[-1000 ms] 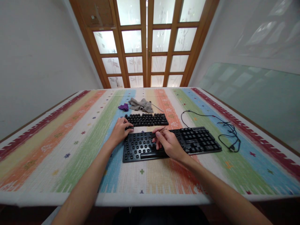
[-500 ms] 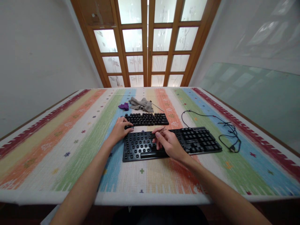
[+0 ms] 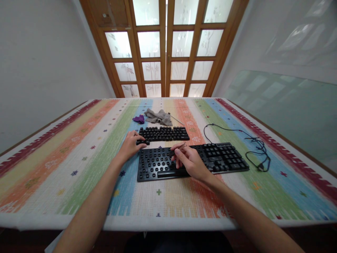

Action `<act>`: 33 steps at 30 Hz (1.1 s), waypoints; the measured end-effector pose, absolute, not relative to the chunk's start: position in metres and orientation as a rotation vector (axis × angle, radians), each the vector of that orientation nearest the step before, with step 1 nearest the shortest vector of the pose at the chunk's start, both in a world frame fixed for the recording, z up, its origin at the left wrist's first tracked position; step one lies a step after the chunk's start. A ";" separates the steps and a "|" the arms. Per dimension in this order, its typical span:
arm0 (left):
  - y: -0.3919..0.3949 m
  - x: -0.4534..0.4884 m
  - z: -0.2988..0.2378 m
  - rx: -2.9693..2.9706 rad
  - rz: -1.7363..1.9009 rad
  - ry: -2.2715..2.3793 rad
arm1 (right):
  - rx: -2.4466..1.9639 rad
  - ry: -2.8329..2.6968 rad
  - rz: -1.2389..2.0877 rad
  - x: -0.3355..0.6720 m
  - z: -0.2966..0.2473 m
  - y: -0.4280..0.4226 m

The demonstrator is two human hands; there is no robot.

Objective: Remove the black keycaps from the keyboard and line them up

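A black keyboard (image 3: pixel 151 172) lies before me, its left and middle part stripped of most keycaps, the right part still capped. Behind it, loose black keycaps (image 3: pixel 168 134) stand in rows on the cloth. My left hand (image 3: pixel 130 146) is at the left end of these rows, thumb and forefinger closed about a dark keycap (image 3: pixel 141 142) at the front. My right hand (image 3: pixel 188 158) hovers over the middle of the keyboard, fingers pinched on a small, slim dark tool (image 3: pixel 172 152) whose kind I cannot make out. A long black bar key (image 3: pixel 168 174) sits at the keyboard's front.
A grey cloth (image 3: pixel 159 117) and a purple cloth (image 3: pixel 139 119) lie behind the keycaps, beside a thin stick (image 3: pixel 177 119). The keyboard's black cable (image 3: pixel 259 146) coils on the right. A striped tablecloth (image 3: pixel 86 168) covers the table.
My left hand has shifted slightly left along the front of the loose keycaps, and the keycap at its fingers has moved left too. My right hand has stayed nearly still.
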State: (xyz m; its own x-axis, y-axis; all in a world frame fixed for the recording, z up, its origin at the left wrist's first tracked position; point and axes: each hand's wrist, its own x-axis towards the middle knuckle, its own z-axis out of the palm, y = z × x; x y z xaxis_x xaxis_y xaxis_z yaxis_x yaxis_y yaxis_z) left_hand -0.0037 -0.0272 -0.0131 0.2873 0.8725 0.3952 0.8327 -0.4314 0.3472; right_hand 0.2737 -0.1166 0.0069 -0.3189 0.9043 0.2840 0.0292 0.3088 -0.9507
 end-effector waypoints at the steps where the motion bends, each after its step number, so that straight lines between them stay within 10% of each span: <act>1: -0.027 -0.004 -0.014 2.472 0.830 1.629 | -0.865 -1.627 1.156 0.274 0.007 -0.117; 33: -0.033 -0.010 -0.015 2.406 0.816 1.651 | -0.879 -1.642 1.162 0.276 0.011 -0.120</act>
